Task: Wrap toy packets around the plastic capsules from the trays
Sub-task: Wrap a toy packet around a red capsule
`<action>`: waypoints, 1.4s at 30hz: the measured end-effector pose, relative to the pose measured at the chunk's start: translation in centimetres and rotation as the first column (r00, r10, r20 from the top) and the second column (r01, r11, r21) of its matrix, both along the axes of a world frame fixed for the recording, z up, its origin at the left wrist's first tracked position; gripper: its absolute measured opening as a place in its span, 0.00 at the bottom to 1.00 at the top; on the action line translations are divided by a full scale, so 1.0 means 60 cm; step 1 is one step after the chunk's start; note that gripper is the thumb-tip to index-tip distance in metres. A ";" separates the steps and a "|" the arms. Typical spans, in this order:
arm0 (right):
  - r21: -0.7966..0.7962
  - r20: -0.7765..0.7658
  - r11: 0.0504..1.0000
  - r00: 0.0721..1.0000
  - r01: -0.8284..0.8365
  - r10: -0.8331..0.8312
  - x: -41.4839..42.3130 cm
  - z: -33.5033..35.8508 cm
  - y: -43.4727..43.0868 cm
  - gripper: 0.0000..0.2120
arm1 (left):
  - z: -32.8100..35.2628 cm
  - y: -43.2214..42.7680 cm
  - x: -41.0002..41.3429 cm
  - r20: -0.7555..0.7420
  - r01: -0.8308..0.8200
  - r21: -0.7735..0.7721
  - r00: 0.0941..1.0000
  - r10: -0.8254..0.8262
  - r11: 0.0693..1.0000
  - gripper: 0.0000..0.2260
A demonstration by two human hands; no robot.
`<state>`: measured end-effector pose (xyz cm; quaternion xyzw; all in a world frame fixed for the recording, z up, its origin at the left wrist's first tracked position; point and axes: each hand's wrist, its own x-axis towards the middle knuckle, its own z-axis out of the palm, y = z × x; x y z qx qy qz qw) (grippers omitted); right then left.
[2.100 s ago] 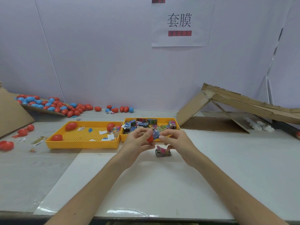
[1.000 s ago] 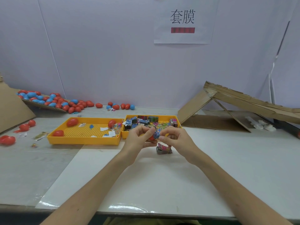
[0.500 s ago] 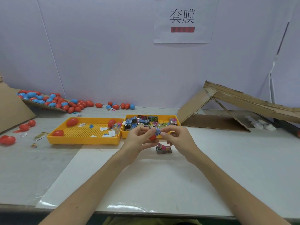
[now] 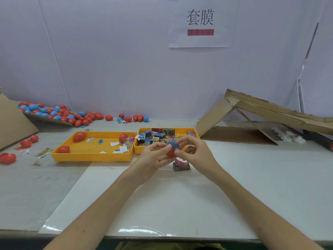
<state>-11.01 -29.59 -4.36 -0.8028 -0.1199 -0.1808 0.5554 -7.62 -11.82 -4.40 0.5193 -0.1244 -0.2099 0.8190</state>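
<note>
We work at a white table [image 4: 252, 177], w/ a cardboard lean-to [image 4: 252, 112] at its far right corner and a heap of loose capsules [image 4: 59, 112] at the far left corner. Two yellow trays sit side by side near the far edge, approx. mid-table. The left tray [image 4: 90, 158] has a few red capsules and paper scraps, and the right tray [image 4: 180, 129] is full of toy packets.

Our left hand [image 4: 153, 157] and right hand [image 4: 196, 154] meet just on the near side of the right tray, both closed on the work. A small stack of packets [image 4: 181, 165] lies on the table right under them. The red capsule [image 4: 170, 152] sits in the left hand's curled fingers, w/ only its lower end showing. The blue packet [image 4: 173, 144] covers its top, pinched btw the right thumb and fingertips.

We judge the step to be easing the packet down and round the capsule, prob. partway done. To do it well:
- We hold the capsule by its bare end, firm but w/o squeezing, as the halves may pop apart.
- We keep the packet square to the capsule.
- We work it down evenly on both sides, not from one corner, since the thin film looks likely to crease or tear.
- We stay low over the table, so a slip lands beside the stack, not in a tray.
</note>
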 end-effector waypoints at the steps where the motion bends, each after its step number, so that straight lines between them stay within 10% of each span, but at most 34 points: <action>1: 0.010 -0.003 1.000 1.000 -0.002 0.002 0.000 0.000 0.000 0.10 | 0.000 0.001 0.000 0.007 0.004 0.019 1.000 -0.004 1.000 0.10; 42: 0.147 -0.172 0.989 0.983 -0.031 0.057 0.000 0.007 -0.008 0.05 | -0.014 -0.007 0.011 0.260 -0.191 0.174 0.955 0.142 0.966 0.13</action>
